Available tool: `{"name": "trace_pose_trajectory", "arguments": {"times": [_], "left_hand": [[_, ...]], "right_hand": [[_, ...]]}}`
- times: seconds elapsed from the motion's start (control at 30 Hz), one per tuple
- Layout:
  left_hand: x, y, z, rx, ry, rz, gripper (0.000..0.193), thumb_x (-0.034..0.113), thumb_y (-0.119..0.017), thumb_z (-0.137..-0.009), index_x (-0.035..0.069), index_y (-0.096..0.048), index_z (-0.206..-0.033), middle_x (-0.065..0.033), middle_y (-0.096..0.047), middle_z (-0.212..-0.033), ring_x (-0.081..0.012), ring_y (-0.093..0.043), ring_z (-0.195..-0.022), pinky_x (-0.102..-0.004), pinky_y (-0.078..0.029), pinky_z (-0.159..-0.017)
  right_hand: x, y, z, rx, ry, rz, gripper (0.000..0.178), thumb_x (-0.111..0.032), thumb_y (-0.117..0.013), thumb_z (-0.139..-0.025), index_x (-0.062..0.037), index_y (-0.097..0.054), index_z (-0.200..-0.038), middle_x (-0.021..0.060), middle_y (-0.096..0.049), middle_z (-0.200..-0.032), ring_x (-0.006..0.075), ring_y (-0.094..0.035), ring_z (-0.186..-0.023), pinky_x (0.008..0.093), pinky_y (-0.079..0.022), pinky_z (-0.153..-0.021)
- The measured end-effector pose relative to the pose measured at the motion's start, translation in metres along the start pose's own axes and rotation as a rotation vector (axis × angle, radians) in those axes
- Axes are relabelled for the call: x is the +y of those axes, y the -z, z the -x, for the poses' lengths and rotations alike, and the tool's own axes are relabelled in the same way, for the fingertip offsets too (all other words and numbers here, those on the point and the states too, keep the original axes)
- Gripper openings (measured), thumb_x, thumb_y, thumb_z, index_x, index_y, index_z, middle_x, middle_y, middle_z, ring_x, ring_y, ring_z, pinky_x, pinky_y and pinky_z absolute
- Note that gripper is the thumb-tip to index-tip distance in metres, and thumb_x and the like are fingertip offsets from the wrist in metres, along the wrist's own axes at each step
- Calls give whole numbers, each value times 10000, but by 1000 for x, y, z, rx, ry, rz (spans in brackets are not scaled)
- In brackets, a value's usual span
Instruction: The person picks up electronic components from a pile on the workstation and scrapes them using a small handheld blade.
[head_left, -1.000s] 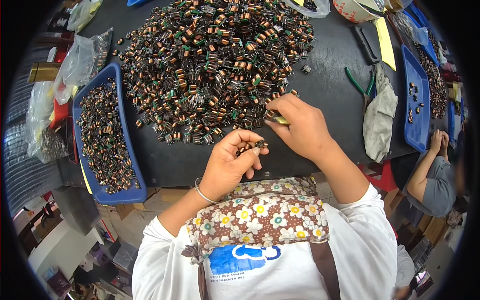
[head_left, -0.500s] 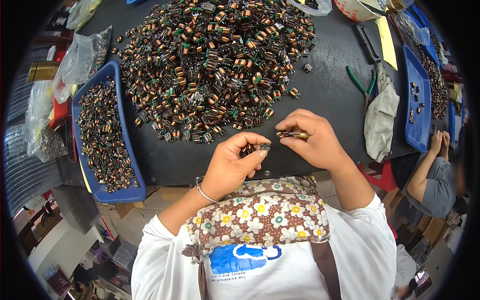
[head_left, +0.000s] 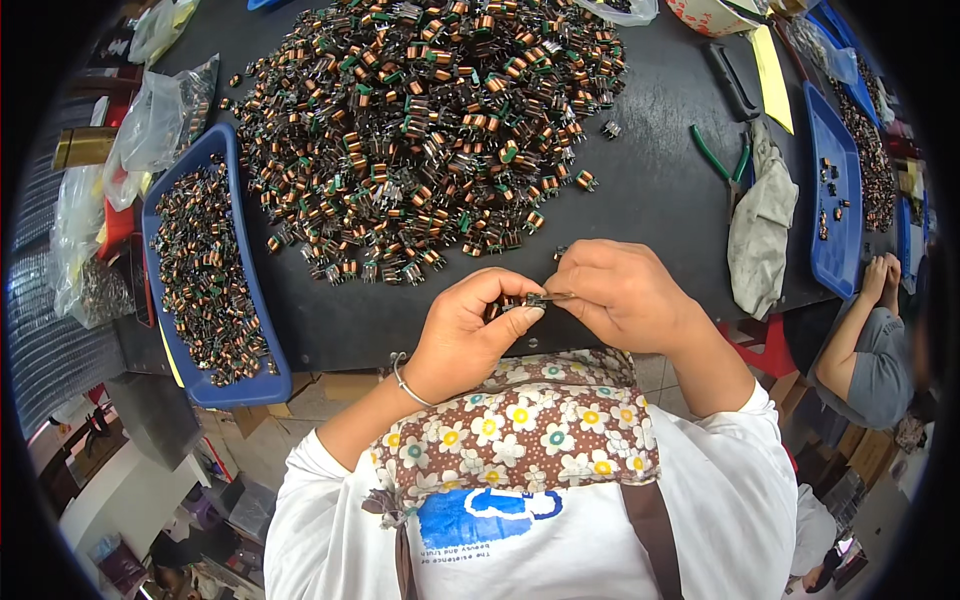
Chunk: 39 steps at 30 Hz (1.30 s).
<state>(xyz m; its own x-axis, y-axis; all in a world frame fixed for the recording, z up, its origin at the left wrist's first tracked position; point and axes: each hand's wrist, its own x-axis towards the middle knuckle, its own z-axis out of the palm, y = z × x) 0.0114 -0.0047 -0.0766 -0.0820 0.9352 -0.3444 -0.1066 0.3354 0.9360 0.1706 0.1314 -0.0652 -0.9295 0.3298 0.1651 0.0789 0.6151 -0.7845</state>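
Observation:
My left hand (head_left: 462, 322) pinches a small wire-wound coil (head_left: 535, 300) with metal pins between thumb and forefinger, and more dark coils show within its curled fingers. Close against it, my right hand (head_left: 632, 298) is closed on a slim metal tool (head_left: 563, 296); its tip meets the pinched coil. Most of the tool is hidden by my fingers, so its kind does not show. Just beyond my right fingertips a bit of another coil (head_left: 559, 253) appears; whether it is held or lying there I cannot tell. A big pile of copper-and-green coils (head_left: 420, 140) lies ahead.
A blue tray (head_left: 281, 382) heaped with coils stands at the left, another blue tray (head_left: 818, 120) with a few at the right. Green-handled pliers (head_left: 712, 155), a grey cloth (head_left: 764, 230) and a black handle-shaped piece (head_left: 732, 82) lie right. A co-worker's arm (head_left: 850, 335) rests farther right.
My right hand has come left and slightly nearer me, bringing the metal tool to the coil in my left hand. My left hand has barely moved.

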Motion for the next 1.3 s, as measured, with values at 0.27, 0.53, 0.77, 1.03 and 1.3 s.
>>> {"name": "trace_pose_trajectory", "arguments": {"times": [0.27, 0.53, 0.77, 1.03, 1.3], "left_hand": [[4, 0, 2, -43, 194, 321, 159, 54, -555, -890, 1, -588, -1036, -50, -602, -886, -63, -532, -651, -177, -430, -498], [3, 2, 2, -82, 192, 537, 190, 121, -536, -913, 4, -589, -1054, -85, -597, -873, -91, -514, -612, -183, -385, -461], [-4, 5, 1, -137, 209, 602, 192, 121, -529, -915, 10, -569, -1066, -104, -596, -852, -106, -509, -565, -193, -370, -447], [6, 6, 0, -76, 242, 771, 194, 117, -494, -919, -1, -554, -1060, -106, -593, -851, -125, -574, -580, -202, -428, -426], [15, -3, -5, -31, 263, 397, 170, 29, -558, -872, 11, -547, -1042, -48, -590, -849, -84, -572, -632, -177, -444, -461]], "right_hand": [[-6, 7, 0, -83, -29, -40, 129, -21, -664, -699, -46, -623, -819, 82, -570, -743, 257, -584, -650, 330, -464, -541], [0, 0, 1, 25, -8, -120, 109, -12, -640, -708, -29, -620, -814, 88, -577, -751, 254, -578, -640, 333, -464, -547], [1, -3, 1, 76, 59, -32, 135, -1, -655, -685, -39, -626, -812, 82, -578, -751, 238, -586, -644, 326, -466, -544], [16, -5, 2, 194, -153, 136, 283, 8, -700, -664, -46, -617, -929, 86, -601, -840, 243, -617, -724, 315, -495, -609], [2, -6, -2, 118, -12, -219, 260, -32, -761, -646, -50, -662, -886, 72, -602, -758, 193, -589, -673, 280, -459, -572]]}}
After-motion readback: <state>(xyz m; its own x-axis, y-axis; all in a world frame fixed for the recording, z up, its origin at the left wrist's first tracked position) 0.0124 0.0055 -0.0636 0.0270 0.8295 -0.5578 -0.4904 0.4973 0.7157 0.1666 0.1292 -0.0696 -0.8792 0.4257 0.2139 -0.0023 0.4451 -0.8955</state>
